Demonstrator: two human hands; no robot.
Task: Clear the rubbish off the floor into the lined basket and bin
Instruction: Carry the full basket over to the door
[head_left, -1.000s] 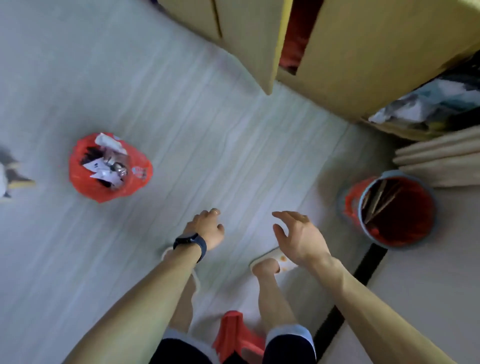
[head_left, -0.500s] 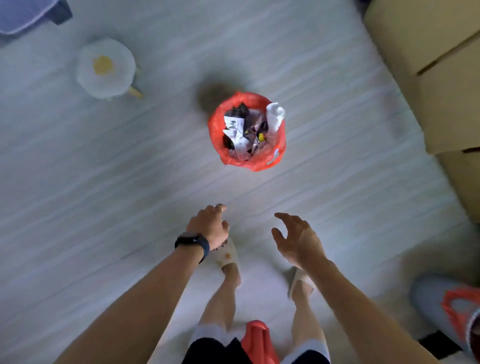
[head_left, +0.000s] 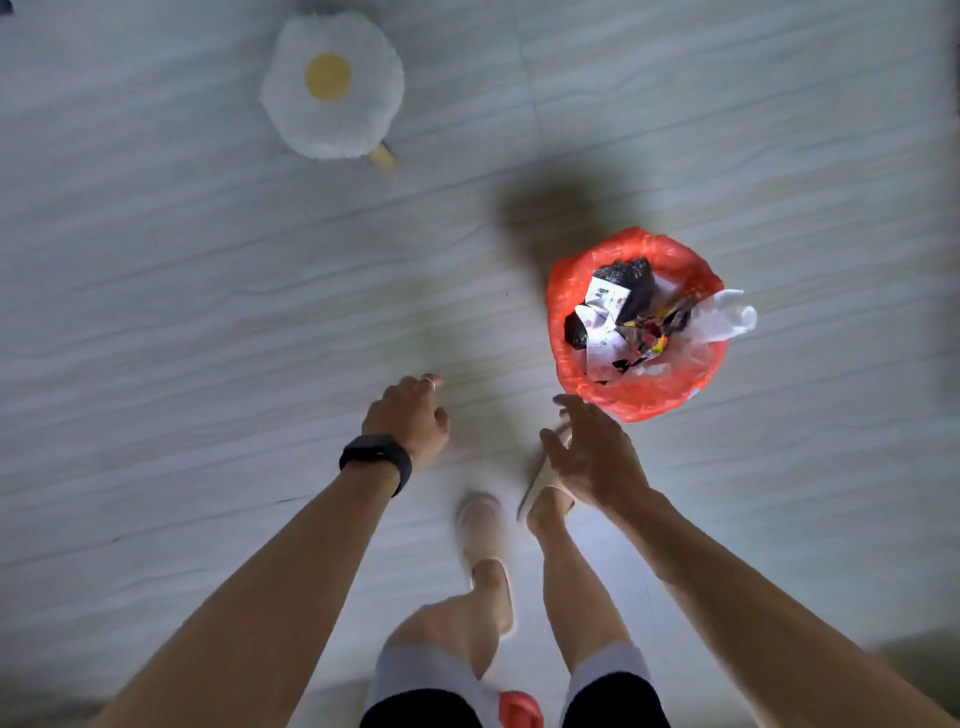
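Pale grey wood-look floor (head_left: 156, 322) all over, bit blurry. The basket (head_left: 636, 402) with its red liner stands on it just past the right hand (head_left: 592, 452), stuffed with paper and wrapper rubbish (head_left: 613, 322). A fried-egg cushion (head_left: 332, 85) lies well apart, far left. Left hand (head_left: 410, 415) and right hand both hover over the floor, grip loose and wide, holding nothing
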